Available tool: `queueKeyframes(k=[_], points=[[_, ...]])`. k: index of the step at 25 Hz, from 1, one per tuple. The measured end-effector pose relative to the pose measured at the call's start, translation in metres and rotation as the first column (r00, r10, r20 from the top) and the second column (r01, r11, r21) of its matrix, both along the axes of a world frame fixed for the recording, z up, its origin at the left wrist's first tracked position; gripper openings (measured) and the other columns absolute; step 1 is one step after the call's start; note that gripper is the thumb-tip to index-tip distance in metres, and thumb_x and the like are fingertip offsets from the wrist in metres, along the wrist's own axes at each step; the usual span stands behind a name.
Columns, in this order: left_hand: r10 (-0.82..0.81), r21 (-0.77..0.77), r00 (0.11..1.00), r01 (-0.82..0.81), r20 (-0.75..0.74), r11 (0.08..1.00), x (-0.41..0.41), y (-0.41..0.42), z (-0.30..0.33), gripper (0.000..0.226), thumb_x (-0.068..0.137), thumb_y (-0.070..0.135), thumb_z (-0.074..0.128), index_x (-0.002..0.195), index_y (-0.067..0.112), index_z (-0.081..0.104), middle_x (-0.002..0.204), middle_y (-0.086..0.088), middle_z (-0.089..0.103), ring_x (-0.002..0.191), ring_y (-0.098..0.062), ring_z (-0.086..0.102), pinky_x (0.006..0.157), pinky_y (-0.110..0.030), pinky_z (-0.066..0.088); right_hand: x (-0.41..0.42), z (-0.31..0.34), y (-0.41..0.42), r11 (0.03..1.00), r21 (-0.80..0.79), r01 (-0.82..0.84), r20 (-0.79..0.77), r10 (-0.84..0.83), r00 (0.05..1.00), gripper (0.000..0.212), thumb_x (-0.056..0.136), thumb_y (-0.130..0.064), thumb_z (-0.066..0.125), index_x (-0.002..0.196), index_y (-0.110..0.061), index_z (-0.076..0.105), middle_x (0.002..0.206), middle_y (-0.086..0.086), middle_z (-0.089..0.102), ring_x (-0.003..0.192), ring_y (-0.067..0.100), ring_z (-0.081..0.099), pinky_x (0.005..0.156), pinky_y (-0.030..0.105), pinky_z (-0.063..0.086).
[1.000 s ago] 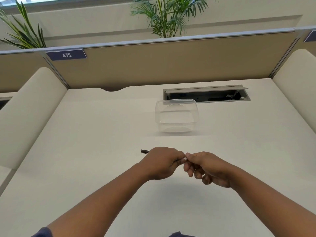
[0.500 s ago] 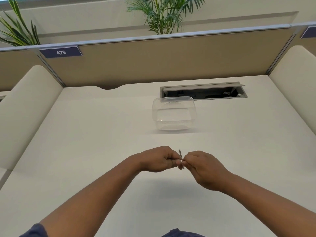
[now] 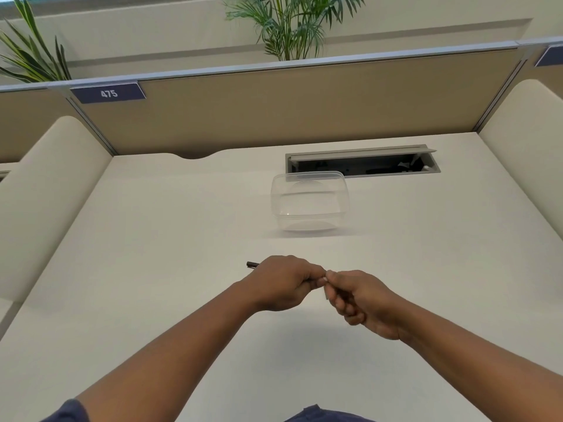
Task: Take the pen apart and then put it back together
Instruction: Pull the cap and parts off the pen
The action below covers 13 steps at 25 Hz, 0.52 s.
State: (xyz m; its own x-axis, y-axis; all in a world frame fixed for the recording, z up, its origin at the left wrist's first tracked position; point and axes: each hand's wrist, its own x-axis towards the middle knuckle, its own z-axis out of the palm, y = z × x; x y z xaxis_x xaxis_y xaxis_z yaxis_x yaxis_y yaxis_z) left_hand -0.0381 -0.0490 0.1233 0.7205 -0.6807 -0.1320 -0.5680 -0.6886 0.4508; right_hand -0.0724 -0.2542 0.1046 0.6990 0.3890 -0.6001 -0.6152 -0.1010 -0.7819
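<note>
A dark pen (image 3: 252,264) lies level in my left hand (image 3: 285,283), which is closed round its barrel; only its dark end shows past the left side of the fist. My right hand (image 3: 361,298) meets the left at the fingertips and pinches the pen's other end, where a thin grey piece (image 3: 327,295) shows at the fingers. Both hands hover over the middle of the white desk (image 3: 152,269). Most of the pen is hidden inside the two hands.
A clear plastic container (image 3: 309,201) stands on the desk beyond the hands. Behind it is an open cable slot (image 3: 362,162) in the desk. Tan partition walls and rounded cream side panels close in the back, left and right.
The pen's dark end sticks out left of my left fist again; half a second ago it was hidden and a thin piece stood upright between the fingertips. My right hand has turned slightly.
</note>
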Motion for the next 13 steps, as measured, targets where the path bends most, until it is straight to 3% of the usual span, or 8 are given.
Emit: queueKeyframes(k=[2, 4, 7, 9, 10, 11, 12, 13], points=[[0.023, -0.005, 0.994, -0.023, -0.108, 1.0, 0.002, 0.002, 0.0, 0.023, 0.105, 0.043, 0.042, 0.094, 0.034, 0.06, 0.066, 0.016, 0.055, 0.069, -0.006, 0.051, 0.062, -0.031, 0.04, -0.004, -0.004, 0.002, 0.99, -0.134, -0.039, 0.235, 0.07, 0.969, 0.044, 0.101, -0.042, 0.043, 0.066, -0.018, 0.054, 0.06, -0.002, 0.046, 0.053, 0.013, 0.032, 0.051, 0.025, 0.027], [0.047, 0.019, 0.974, -0.044, -0.22, 0.999, 0.004, 0.003, 0.003, 0.024, 0.104, 0.047, 0.041, 0.103, 0.042, 0.064, 0.071, 0.031, 0.057, 0.074, 0.007, 0.052, 0.063, -0.024, 0.037, -0.007, -0.009, -0.001, 0.939, -0.341, -0.04, 0.488, 0.213, 0.847, 0.045, 0.102, -0.044, 0.038, 0.068, -0.019, 0.053, 0.062, -0.002, 0.05, 0.058, 0.012, 0.041, 0.057, 0.03, 0.035], [0.066, 0.016, 0.921, -0.065, -0.383, 0.998, 0.004, 0.001, 0.008, 0.024, 0.103, 0.048, 0.045, 0.103, 0.041, 0.068, 0.084, 0.036, 0.06, 0.086, 0.015, 0.053, 0.074, -0.022, 0.042, -0.007, -0.012, -0.01, 0.774, -0.634, 0.007, 0.67, 0.544, 0.505, 0.038, 0.103, -0.046, 0.031, 0.08, -0.029, 0.057, 0.07, -0.011, 0.053, 0.067, 0.01, 0.045, 0.063, 0.029, 0.04], [0.05, -0.009, 0.888, -0.061, -0.457, 0.998, 0.003, -0.001, 0.011, 0.026, 0.102, 0.047, 0.047, 0.102, 0.036, 0.071, 0.093, 0.03, 0.063, 0.093, 0.01, 0.056, 0.081, -0.024, 0.046, -0.005, -0.012, -0.016, 0.666, -0.736, 0.123, 0.672, 0.695, 0.255, 0.032, 0.104, -0.039, 0.034, 0.089, -0.027, 0.06, 0.073, -0.014, 0.048, 0.067, 0.009, 0.037, 0.059, 0.026, 0.036], [0.041, -0.019, 0.885, -0.057, -0.464, 0.998, 0.002, -0.001, 0.011, 0.026, 0.102, 0.046, 0.047, 0.102, 0.035, 0.071, 0.095, 0.027, 0.064, 0.094, 0.007, 0.057, 0.083, -0.026, 0.047, -0.006, -0.011, -0.018, 0.65, -0.743, 0.161, 0.67, 0.715, 0.2, 0.031, 0.104, -0.036, 0.035, 0.09, -0.025, 0.061, 0.073, -0.013, 0.049, 0.068, 0.009, 0.035, 0.058, 0.026, 0.036], [0.04, -0.025, 0.893, -0.057, -0.449, 0.998, 0.001, -0.001, 0.011, 0.026, 0.102, 0.047, 0.046, 0.102, 0.036, 0.07, 0.094, 0.025, 0.065, 0.093, 0.005, 0.058, 0.084, -0.028, 0.048, -0.008, -0.011, -0.018, 0.66, -0.732, 0.172, 0.682, 0.701, 0.211, 0.032, 0.103, -0.037, 0.035, 0.089, -0.025, 0.06, 0.073, -0.013, 0.049, 0.068, 0.009, 0.036, 0.058, 0.026, 0.036], [0.045, -0.026, 0.913, -0.061, -0.407, 0.998, 0.0, -0.001, 0.012, 0.026, 0.102, 0.048, 0.045, 0.103, 0.038, 0.069, 0.091, 0.024, 0.065, 0.091, 0.002, 0.058, 0.082, -0.029, 0.049, -0.011, -0.01, -0.015, 0.708, -0.69, 0.153, 0.715, 0.632, 0.299, 0.035, 0.103, -0.042, 0.034, 0.086, -0.025, 0.06, 0.071, -0.015, 0.048, 0.067, 0.007, 0.038, 0.059, 0.025, 0.036], [0.052, -0.019, 0.94, -0.062, -0.337, 0.998, -0.002, -0.001, 0.012, 0.025, 0.103, 0.048, 0.043, 0.104, 0.039, 0.067, 0.086, 0.02, 0.065, 0.086, -0.001, 0.059, 0.078, -0.031, 0.05, -0.015, -0.008, -0.01, 0.793, -0.6, 0.105, 0.735, 0.494, 0.465, 0.039, 0.101, -0.048, 0.034, 0.082, -0.024, 0.059, 0.068, -0.015, 0.049, 0.065, 0.006, 0.041, 0.059, 0.024, 0.036]])
